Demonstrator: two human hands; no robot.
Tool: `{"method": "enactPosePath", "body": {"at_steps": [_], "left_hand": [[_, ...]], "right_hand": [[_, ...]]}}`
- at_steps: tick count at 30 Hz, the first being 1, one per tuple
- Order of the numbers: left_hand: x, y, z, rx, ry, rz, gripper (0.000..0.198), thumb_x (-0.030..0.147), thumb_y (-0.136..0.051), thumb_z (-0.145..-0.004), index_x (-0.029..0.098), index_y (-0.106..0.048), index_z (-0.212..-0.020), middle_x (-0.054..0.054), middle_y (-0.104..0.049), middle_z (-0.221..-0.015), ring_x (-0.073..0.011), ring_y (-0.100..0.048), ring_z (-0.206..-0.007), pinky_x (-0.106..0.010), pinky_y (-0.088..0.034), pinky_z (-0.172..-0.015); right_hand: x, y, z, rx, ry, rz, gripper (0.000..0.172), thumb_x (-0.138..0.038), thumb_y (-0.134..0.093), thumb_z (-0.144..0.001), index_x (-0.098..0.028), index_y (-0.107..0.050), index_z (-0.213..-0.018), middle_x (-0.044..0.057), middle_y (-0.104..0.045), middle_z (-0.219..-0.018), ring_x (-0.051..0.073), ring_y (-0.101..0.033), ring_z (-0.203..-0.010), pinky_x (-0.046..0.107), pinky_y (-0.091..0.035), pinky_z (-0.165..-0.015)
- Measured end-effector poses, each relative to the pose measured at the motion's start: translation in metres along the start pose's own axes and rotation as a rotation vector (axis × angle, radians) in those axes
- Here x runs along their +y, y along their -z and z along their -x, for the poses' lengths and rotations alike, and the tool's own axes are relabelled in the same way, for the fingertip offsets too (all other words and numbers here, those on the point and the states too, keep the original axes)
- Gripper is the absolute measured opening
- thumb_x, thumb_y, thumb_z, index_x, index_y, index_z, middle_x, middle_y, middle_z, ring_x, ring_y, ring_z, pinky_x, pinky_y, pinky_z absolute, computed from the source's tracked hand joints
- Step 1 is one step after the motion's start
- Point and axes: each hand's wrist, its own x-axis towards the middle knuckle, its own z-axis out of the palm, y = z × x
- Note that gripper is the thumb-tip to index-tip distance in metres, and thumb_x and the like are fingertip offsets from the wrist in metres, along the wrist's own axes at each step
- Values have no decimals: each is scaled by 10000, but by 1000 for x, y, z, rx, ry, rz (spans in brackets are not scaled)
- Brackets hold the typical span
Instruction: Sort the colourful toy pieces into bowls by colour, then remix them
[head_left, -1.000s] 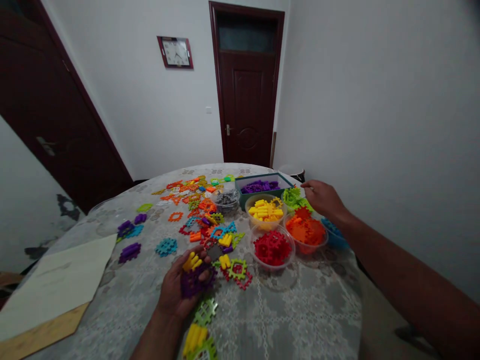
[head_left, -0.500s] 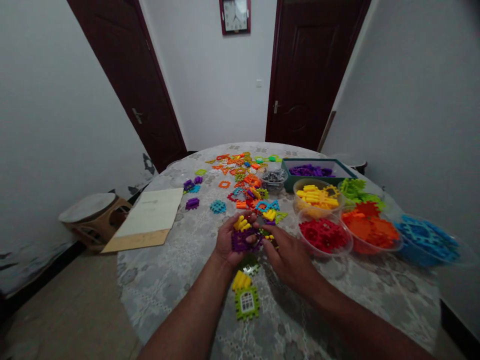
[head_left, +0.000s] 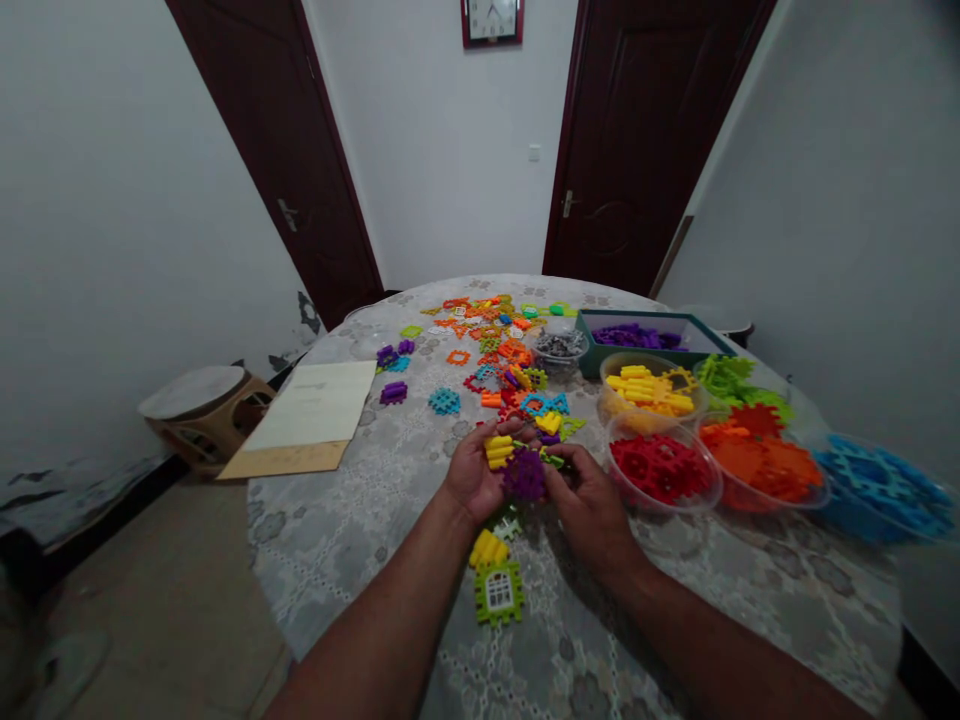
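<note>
Over the near part of the table, my left hand (head_left: 469, 478) is turned palm up, holding a yellow ridged building block (head_left: 497, 453) along its fingers. A purple toothed building piece (head_left: 525, 476) is held between my two hands. My right hand (head_left: 592, 508) pinches its right side with thumb and fingers; a bit of yellow-green shows near those fingertips, its shape unclear. Below the hands lie a green square window piece (head_left: 499, 594), another yellow ridged block (head_left: 489, 549) touching it, and a partly hidden green-and-white piece (head_left: 508, 522).
Clear tubs of yellow (head_left: 651, 390), red (head_left: 666, 468), orange (head_left: 761, 460) and blue pieces (head_left: 885, 485) stand on the right, with a green-rimmed box (head_left: 589, 350) of purple pieces behind. Mixed pieces (head_left: 480, 322) spread across the table's far middle. An open notebook (head_left: 315, 405) overhangs the left edge.
The purple piece has turned to face me more fully and shifted right, with my right fingers now on its side. The whole view has swung slightly.
</note>
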Motion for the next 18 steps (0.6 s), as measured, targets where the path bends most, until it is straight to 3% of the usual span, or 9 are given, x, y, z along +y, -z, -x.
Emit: {"method": "enactPosePath", "body": {"at_steps": [3,7,13,18], "left_hand": [[-2,2,-2,13,-17,28,325,374,-693,-896,89,-739,-1044,-178,-778,-1000,-297,-758,-974,-424,-611,-861],[-6,1,-2,45,-64,24,360,429,-742,-886,96,-746,-1024,-169,-761,-1015,-263,-733,-903,-399,-593,-836],[-8,-4,9,0,-115,-418,516,334,-955,-712,166,-730,-1145,-110,-755,-1053,-205,-708,-848,-287,-534,-710],[-8,0,13,18,-102,-664,548,349,-974,-675,159,-720,-1121,-38,-712,-789,-131,-590,-591,-237,-392,-545]], "right_hand": [[-1,-1,-2,36,-14,32,361,-506,-723,-897,-221,-701,-1118,52,-775,-972,234,-727,-844,341,-572,-761],[0,-2,-6,49,-88,-84,406,-529,-742,-867,-217,-675,-1119,32,-763,-885,226,-715,-733,336,-572,-675],[1,-1,-10,85,-100,-93,352,-472,-728,-843,-222,-667,-1085,42,-766,-936,239,-724,-795,336,-570,-694],[2,0,-9,96,-12,-2,275,-372,-675,-852,-222,-661,-1082,45,-755,-999,229,-700,-849,337,-539,-765]]}}
